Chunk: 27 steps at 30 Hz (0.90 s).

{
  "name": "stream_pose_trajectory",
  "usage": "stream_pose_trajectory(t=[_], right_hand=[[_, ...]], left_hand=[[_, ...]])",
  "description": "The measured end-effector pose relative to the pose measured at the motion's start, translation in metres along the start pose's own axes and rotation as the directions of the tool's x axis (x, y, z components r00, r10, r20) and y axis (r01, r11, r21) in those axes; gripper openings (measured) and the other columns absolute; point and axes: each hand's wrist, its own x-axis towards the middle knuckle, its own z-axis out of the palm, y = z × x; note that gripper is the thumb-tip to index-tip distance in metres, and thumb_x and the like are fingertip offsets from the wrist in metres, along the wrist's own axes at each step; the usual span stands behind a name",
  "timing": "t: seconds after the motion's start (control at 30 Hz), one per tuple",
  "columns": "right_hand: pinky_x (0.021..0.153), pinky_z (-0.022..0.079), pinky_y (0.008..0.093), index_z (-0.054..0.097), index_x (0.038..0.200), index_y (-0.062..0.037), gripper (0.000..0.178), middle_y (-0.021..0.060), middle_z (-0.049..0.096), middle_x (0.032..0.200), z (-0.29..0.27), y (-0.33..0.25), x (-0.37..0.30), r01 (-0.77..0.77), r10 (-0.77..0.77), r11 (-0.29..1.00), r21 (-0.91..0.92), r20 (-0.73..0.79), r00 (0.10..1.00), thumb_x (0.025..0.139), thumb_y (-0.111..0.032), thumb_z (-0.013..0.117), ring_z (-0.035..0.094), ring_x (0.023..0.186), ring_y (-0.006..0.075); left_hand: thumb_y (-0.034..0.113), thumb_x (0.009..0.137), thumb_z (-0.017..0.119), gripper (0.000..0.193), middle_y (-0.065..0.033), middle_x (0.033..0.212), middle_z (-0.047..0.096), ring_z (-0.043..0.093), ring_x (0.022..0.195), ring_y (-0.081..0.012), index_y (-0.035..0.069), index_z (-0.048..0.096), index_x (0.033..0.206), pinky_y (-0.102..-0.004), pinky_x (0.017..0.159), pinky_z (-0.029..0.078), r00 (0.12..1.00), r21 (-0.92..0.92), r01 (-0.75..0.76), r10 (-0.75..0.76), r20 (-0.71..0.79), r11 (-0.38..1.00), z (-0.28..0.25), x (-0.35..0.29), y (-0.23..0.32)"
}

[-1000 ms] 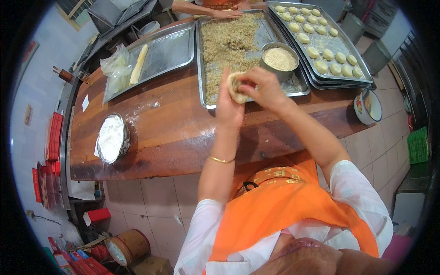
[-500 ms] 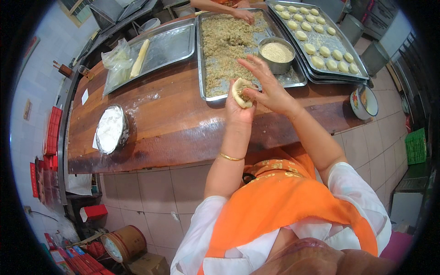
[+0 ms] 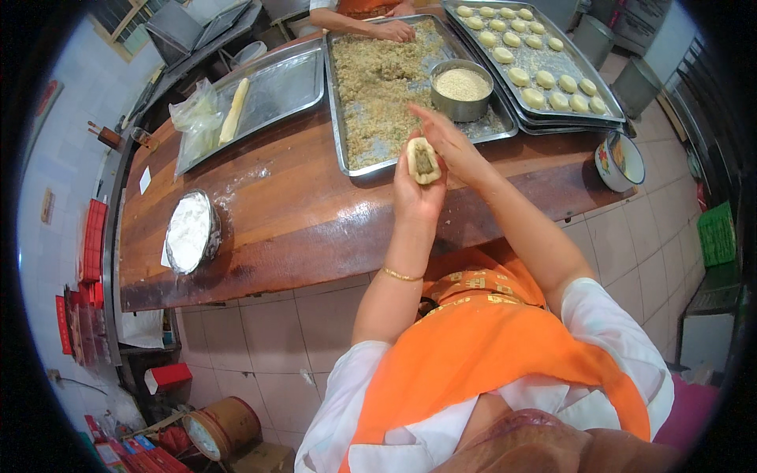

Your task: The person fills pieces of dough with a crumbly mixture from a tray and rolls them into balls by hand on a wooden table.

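A dough wrapper point(image 3: 415, 150) with its top open rests in my left hand point(image 3: 415, 197), and the fingers curl round its left side. Brownish-green filling point(image 3: 424, 163) shows inside its pale rim. My right hand point(image 3: 456, 150) closes round the wrapper's right side, its long fingers reaching past the far edge. Just beyond both hands lies a large metal tray point(image 3: 344, 150) spread with crumbly filling. A round metal tin of pale sesame-like seeds point(image 3: 462, 84) stands on that tray's right part.
Another tray point(image 3: 607, 110) at the far right bears several round dough pieces. A bowl of white flour point(image 3: 192, 231) and an enamel bowl point(image 3: 619, 162) stand near the table's edges. On the left tray point(image 3: 296, 79) lie a dough roll point(image 3: 234, 110) and plastic bag. A co-worker's hand point(image 3: 393, 31) touches the filling.
My right hand has come from spread fingers, with its thumb at the filling, to round the wrapper's side. The wrapper has turned so its opening faces me more. The co-worker's hand has shifted left.
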Motion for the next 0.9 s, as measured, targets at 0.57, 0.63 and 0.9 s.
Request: stream_pose_trajectory(t=[0.57, 0.63, 0.9], right_hand=[[0.111, 0.037, 0.0386, 0.041, 0.149, -0.0080, 0.062, 0.0169, 0.044, 0.149, 0.017, 0.005, 0.042, 0.092, -0.075, 0.993, -0.078, 0.196, 0.978, 0.093, -0.022, 0.062, 0.045, 0.135, 0.0275], [0.109, 0.039, 0.0369, 0.043, 0.148, -0.0078, 0.058, 0.0160, 0.048, 0.147, 0.027, 0.006, 0.031, -0.020, 0.011, 0.999, 0.037, 0.229, 0.973, 0.093, -0.017, 0.060, 0.049, 0.131, 0.0254], [0.103, 0.044, 0.0313, 0.045, 0.146, -0.0085, 0.051, 0.0100, 0.057, 0.129, 0.014, -0.003, 0.018, -0.105, 0.060, 0.972, 0.212, 0.206, 0.977, 0.097, -0.018, 0.057, 0.056, 0.118, 0.0194]], left_hand=[[0.036, 0.102, 0.051, 0.030, -0.0090, 0.105, 0.066, 0.061, 0.097, -0.0274, 0.011, 0.066, 0.107, -0.0434, 0.090, 0.053, 0.986, -0.158, -0.162, 0.153, -0.064, 0.974, 0.014, 0.061, 0.047], [0.049, 0.099, 0.055, 0.041, -0.0058, 0.098, 0.063, 0.060, 0.089, -0.0228, 0.010, 0.064, 0.108, -0.0393, 0.081, 0.055, 0.983, -0.111, -0.174, 0.166, -0.084, 0.978, 0.012, 0.056, 0.038], [0.043, 0.103, 0.049, 0.043, -0.0113, 0.112, 0.065, 0.061, 0.111, -0.0274, 0.005, 0.061, 0.118, -0.0451, 0.098, 0.051, 0.993, -0.014, -0.074, 0.075, 0.091, 0.997, 0.012, 0.016, 0.032]])
